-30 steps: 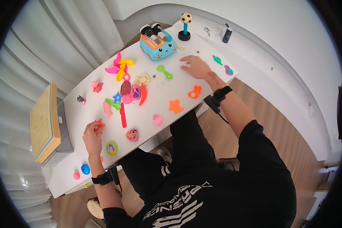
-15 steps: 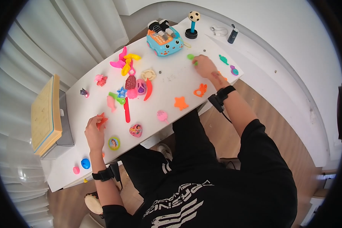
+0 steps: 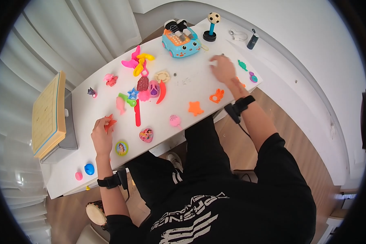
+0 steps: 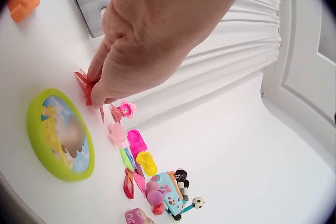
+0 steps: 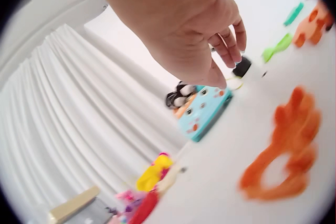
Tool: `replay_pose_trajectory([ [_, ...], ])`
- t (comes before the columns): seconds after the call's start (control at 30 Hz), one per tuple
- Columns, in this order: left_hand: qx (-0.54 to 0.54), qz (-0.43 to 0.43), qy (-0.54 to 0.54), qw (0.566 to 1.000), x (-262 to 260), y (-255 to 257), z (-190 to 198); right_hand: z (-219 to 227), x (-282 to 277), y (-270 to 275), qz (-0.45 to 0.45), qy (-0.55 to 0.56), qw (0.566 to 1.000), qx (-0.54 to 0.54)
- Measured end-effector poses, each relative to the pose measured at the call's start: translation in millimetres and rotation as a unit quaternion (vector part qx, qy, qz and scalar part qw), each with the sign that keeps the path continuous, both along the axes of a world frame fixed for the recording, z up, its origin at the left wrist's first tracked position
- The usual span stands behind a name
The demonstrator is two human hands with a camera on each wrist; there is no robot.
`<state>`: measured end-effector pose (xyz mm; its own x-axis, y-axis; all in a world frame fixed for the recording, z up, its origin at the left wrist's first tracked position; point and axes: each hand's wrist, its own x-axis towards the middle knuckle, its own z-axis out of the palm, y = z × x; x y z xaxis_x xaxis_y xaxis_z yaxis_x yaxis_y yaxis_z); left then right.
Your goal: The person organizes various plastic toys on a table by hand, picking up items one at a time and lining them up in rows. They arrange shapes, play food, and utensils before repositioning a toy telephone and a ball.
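My left hand (image 3: pixel 102 136) pinches a spiky red toy (image 3: pixel 111 122) at the table's left part; in the left wrist view the fingertips hold this red piece (image 4: pixel 84 85) against the white surface, beside a green-rimmed picture disc (image 4: pixel 35 129). At the right part, my right hand (image 3: pixel 224 71) hovers over the table with fingers loosely bent and nothing between them. The right wrist view has a light green toy (image 5: pixel 277 48) lying past the fingertips, not touched; the hand hides it in the head view. An orange rabbit-shaped ring (image 3: pixel 217 96) lies nearer the body.
A blue toy phone (image 3: pixel 182 46) and a ball on a stand (image 3: pixel 210 35) are at the back. Colourful toys cluster mid-table, among them a red knife shape (image 3: pixel 138 114). A box of yellow cards (image 3: pixel 49 116) stands left; a dark cylinder (image 3: pixel 253 41) lies back right.
The right hand took hold of the green toy from mid-table, carried it rightward and let it go. The left hand has kept its hold on the red toy. The head view has shifted slightly.
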<state>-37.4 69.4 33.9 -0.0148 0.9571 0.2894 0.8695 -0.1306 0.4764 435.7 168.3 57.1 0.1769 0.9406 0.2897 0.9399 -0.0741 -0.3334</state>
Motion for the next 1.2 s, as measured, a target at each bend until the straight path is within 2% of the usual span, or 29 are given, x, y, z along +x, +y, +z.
replay_pose_trajectory([
  [0.03, 0.008, -0.005, 0.014, 1.0, 0.4, 0.0, -0.9, -8.7, -16.3, 5.6, 0.091, 0.042, 0.994, 0.047],
  [0.1, 0.008, -0.009, 0.016, 1.0, 0.2, 0.7, -2.4, 7.8, -64.6, -3.8, 0.213, 0.154, 0.963, -0.064],
  [0.17, 0.009, -0.008, 0.018, 1.0, -1.6, 1.1, -4.1, 14.2, -97.1, -10.1, 0.303, 0.093, 0.935, -0.156],
  [0.3, 0.015, -0.006, -0.001, 1.0, -6.2, 2.1, -7.7, -0.2, -122.9, -10.0, 0.347, 0.046, 0.916, -0.197],
  [0.5, 0.013, -0.002, 0.002, 1.0, 0.0, 1.2, -4.9, -13.1, -117.5, -15.2, 0.286, 0.085, 0.935, -0.192],
  [0.67, 0.006, 0.006, 0.014, 1.0, -1.3, 1.2, -5.2, -14.3, -77.1, -16.2, 0.254, 0.054, 0.953, -0.157],
  [0.73, 0.019, 0.002, -0.008, 1.0, -5.0, 1.6, -10.6, -19.5, -44.5, -7.3, 0.165, 0.034, 0.979, -0.115],
  [0.9, 0.008, 0.003, 0.009, 1.0, -0.6, 2.2, -5.0, -15.5, -0.3, 2.4, 0.033, 0.031, 0.997, -0.064],
  [1.0, 0.012, 0.004, 0.013, 1.0, -1.7, 2.1, -5.1, -11.8, 6.0, -3.3, 0.06, 0.001, 0.996, -0.071],
  [1.1, 0.015, 0.002, 0.013, 1.0, -2.7, 2.3, -6.7, -6.4, 5.6, -8.1, 0.083, 0.012, 0.991, -0.108],
  [1.2, 0.017, 0.004, 0.009, 1.0, -3.1, 2.3, -8.4, -5.4, 3.3, -13.2, 0.097, 0.02, 0.991, -0.094],
])
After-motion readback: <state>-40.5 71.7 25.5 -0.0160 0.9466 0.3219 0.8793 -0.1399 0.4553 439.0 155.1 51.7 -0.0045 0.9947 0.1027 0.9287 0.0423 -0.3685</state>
